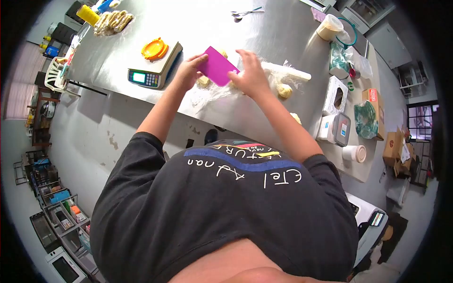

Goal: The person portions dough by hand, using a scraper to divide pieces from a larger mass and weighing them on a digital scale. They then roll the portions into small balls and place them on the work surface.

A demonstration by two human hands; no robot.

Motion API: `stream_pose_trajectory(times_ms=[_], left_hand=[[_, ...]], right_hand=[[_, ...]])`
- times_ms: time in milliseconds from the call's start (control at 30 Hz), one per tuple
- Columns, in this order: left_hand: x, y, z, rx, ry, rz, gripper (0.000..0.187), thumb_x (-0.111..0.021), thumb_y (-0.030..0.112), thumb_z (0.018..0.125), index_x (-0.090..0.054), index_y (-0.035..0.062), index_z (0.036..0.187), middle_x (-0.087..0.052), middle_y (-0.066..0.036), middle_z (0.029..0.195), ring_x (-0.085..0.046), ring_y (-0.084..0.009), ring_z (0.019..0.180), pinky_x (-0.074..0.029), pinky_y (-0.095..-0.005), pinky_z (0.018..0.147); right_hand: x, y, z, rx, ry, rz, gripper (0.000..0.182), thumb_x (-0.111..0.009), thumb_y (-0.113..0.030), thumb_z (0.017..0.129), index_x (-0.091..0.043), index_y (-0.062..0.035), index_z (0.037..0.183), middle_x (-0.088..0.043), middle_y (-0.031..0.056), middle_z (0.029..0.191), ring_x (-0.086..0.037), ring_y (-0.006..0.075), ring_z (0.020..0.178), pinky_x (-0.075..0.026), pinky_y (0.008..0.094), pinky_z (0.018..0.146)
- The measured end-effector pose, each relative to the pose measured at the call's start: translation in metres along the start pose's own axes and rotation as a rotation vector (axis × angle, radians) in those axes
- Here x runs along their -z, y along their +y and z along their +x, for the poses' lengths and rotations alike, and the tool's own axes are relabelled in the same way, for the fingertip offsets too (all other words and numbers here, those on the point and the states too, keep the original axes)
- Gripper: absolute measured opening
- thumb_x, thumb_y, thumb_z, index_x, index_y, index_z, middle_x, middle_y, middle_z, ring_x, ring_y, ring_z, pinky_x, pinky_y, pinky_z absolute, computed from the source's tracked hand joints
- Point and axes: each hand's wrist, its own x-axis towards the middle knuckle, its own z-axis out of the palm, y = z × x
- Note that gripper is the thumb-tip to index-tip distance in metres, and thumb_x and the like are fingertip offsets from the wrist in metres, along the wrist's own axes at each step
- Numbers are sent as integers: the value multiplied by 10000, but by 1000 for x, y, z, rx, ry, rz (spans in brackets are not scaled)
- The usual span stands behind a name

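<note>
My left hand (190,71) is closed on the left end of a flat magenta plastic scraper (218,67), held tilted above the steel table. The thumb of my right hand (251,75) touches the scraper's right corner, while its other fingers are apart and raised. Pale dough lumps lie about my hands: one dough lump (203,81) is partly under the scraper, another dough piece (284,90) is to the right. Beneath the hands spreads crumpled clear plastic film (207,96). A white rolling pin (288,71) lies just right of my right hand.
Left of my hands stands a digital scale (155,68) carrying an orange dough press (154,48). Spoons (246,14) lie farther back. Along the right are a tub (330,27), a tissue box (335,95) and a lidded container (335,129). A bread-like bundle (113,22) sits far left.
</note>
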Motion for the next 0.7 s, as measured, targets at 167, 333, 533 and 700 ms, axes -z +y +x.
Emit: stream_pose_trajectory(times_ms=[167,333,533,700], left_hand=[[-28,-42,-6,18,54,-359,285,-413,339,956,-538,99,1045,-592,-25,945,-579,-149,866,-470,-297,744],[3,-74,-10,-254,324,674,529,-302,444,959,-598,10,906,-631,-155,882,-585,-289,883,-434,-345,772],[64,-82,27,-51,358,734,657,-275,568,920,-553,6,1118,-594,-109,1033,-530,-246,984,-392,-345,874],[0,-62,1,-509,264,1298,505,-530,435,844,-559,3,1104,-562,-186,1100,-484,-334,1094,-354,-409,941]], right_hand=[[-26,-17,12,-338,-553,27,445,-539,-170,708,-502,-36,1131,-624,220,918,-603,375,853,-476,450,772],[-26,-7,-32,-316,-490,101,320,-486,-131,729,-508,-28,1032,-615,239,914,-595,388,867,-461,479,768],[29,71,-49,-520,-324,31,386,-496,-159,724,-500,-49,1093,-609,236,952,-588,386,891,-459,468,782],[67,89,-67,-612,-71,-52,369,-525,-136,725,-499,-68,1087,-617,204,946,-591,370,889,-468,448,770]])
